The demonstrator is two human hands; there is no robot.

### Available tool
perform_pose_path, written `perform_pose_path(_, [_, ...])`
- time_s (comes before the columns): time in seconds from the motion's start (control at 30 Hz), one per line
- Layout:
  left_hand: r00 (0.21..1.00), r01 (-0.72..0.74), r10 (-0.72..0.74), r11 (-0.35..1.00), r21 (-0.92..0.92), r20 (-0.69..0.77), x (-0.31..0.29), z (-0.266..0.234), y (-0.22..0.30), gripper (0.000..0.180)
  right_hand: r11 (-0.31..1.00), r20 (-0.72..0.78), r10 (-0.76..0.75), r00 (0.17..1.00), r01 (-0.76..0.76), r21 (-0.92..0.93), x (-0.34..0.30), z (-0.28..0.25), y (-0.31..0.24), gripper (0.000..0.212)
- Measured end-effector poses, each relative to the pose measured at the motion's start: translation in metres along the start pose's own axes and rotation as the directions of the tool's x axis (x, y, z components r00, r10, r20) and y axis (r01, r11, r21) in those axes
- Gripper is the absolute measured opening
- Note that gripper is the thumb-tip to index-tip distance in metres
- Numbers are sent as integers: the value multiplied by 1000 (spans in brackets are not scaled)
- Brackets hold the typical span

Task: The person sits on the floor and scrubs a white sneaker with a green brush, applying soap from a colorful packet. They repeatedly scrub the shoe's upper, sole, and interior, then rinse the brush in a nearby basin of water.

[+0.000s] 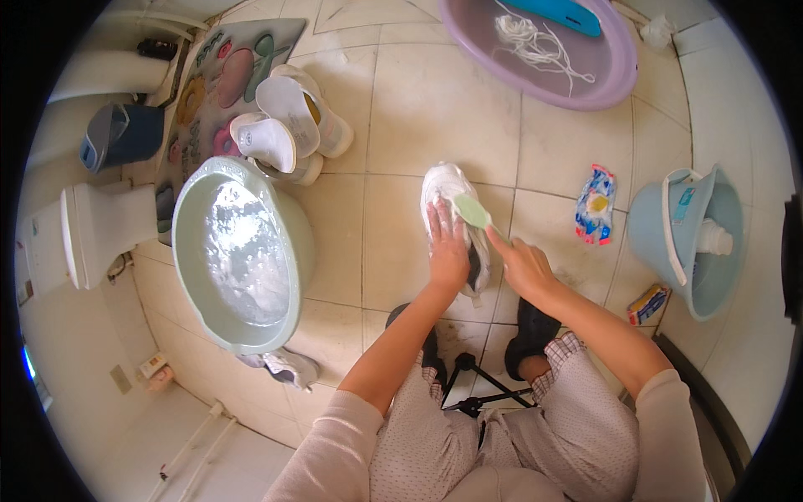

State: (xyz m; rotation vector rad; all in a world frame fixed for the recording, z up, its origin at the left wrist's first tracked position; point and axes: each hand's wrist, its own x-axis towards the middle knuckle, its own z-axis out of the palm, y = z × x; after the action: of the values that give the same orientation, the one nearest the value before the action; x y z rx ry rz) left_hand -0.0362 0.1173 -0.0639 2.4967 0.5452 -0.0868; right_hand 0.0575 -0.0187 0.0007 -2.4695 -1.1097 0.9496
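Observation:
A white sneaker (444, 177) lies on the floor in front of me, its toe pointing away. My left hand (449, 247) lies over its top with the fingers stretched out, pressing on it. A pale green brush (473, 211) touches the sneaker's upper right side. Its handle is in my right hand (526, 266), whose fingers are wrapped round it with the index finger extended along it. The brush's bristles are hidden beneath its head. Whitish wetness or foam seems to cover the sneaker's front.
At left a green basin (303, 251) holds sudsy water; another sneaker (288, 368) lies beside it. White insoles (288, 111) rest on shoes near a patterned mat (191, 125). A purple basin (502, 75) contains white laces (535, 42). Right: a colourful packet (595, 205), blue bucket (661, 222), small wrapper (648, 304).

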Motion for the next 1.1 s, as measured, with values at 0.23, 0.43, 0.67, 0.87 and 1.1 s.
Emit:
perform_pose_path(0.23, [997,18,-13,998,-66,81,5,-2,6,50,973,-272,216,938,-184,138,28,47,-20,63])
perform_pose_path(0.43, [998,19,-14,996,-86,55,-3,-1,-3,47,962,-321,249,914,-194,193,32,45,-39,63])
perform_pose_path(0.67, [996,15,-9,998,-64,94,-1,-4,-4,46,938,-277,297,914,-224,265,-20,72,-30,56])
perform_pose_path(0.87, [1000,-24,25,993,-120,8,-8,5,-13,41,924,-274,319,907,-234,301,58,27,-58,60])
perform_pose_path(1.1, [991,-3,11,998,-55,132,2,-11,-7,33,990,-333,130,934,-106,91,-10,77,-20,64])
